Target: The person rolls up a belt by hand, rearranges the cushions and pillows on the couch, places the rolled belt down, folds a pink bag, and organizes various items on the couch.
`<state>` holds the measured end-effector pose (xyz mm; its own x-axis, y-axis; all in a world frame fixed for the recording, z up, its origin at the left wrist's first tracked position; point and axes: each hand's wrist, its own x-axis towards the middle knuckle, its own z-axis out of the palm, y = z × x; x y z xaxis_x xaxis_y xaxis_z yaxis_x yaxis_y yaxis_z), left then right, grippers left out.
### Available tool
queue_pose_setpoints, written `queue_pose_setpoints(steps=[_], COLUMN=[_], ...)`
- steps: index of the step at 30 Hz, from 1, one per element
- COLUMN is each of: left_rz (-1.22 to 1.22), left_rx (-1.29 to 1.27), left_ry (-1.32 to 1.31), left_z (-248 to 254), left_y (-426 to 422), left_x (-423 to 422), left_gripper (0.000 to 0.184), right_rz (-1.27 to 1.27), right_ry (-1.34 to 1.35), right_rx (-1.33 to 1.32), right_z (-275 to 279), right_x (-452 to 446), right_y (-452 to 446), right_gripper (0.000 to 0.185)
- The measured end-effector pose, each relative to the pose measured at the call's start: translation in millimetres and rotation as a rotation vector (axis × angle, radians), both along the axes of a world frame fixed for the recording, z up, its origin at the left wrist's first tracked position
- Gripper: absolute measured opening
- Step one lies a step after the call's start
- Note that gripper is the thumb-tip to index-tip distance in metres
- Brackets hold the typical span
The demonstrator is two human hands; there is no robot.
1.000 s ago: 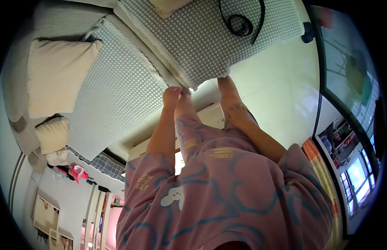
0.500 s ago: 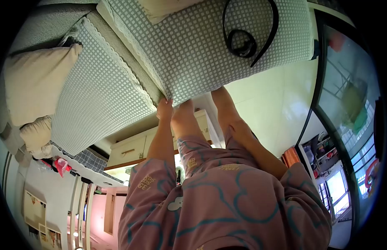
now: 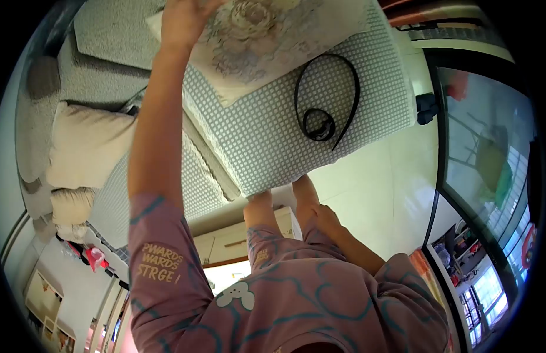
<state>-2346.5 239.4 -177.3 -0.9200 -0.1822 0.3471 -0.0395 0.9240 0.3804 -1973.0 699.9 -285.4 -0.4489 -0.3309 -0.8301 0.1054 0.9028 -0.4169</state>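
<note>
My left hand (image 3: 183, 22) is stretched far forward beside the floral cushion (image 3: 267, 41). Its thumb is spread apart, while the other fingers run out of the top of the view; nothing shows in its grasp. A pale checked sofa cover (image 3: 255, 135) lies beneath the cushion. On the cover rests a black belt (image 3: 356, 88), partly coiled. My right hand (image 3: 327, 222) lies on my bent leg near the knee, fingers extended and holding nothing visible.
Plain beige cushions (image 3: 87, 144) sit on the left sofa section. A drawer cabinet (image 3: 226, 242) stands behind my legs. To the right, a dark-framed glass door (image 3: 440, 135) borders the pale tiled floor (image 3: 367, 188). A dark object (image 3: 426, 109) is beside the sofa.
My left hand has let go of the cover's front corner and reached forward to the cushion. The view has tilted up, showing more of the floral cushion. My right hand stays on my leg.
</note>
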Motion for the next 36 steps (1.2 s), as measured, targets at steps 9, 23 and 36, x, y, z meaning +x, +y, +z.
queue_pose_setpoints(steps=[9, 23, 36], left_rz=[0.190, 0.174, 0.361], left_rx=[-0.091, 1.470, 1.232], left_ry=[-0.624, -0.136, -0.587], left_z=[-57.4, 122.1, 26.5], left_y=[69.6, 49.3, 12.0], left_x=[-1.2, 198.8, 231.1], left_gripper=[0.068, 0.055, 0.049], right_rz=[-0.396, -1.360, -0.895], right_ry=[0.014, -0.319, -0.118], right_rx=[-0.135, -1.057, -0.859], right_z=[-0.5, 52.3, 182.4], right_x=[-43.4, -255.5, -255.3], right_y=[-26.6, -61.6, -86.3], right_gripper=[0.024, 0.056, 0.033])
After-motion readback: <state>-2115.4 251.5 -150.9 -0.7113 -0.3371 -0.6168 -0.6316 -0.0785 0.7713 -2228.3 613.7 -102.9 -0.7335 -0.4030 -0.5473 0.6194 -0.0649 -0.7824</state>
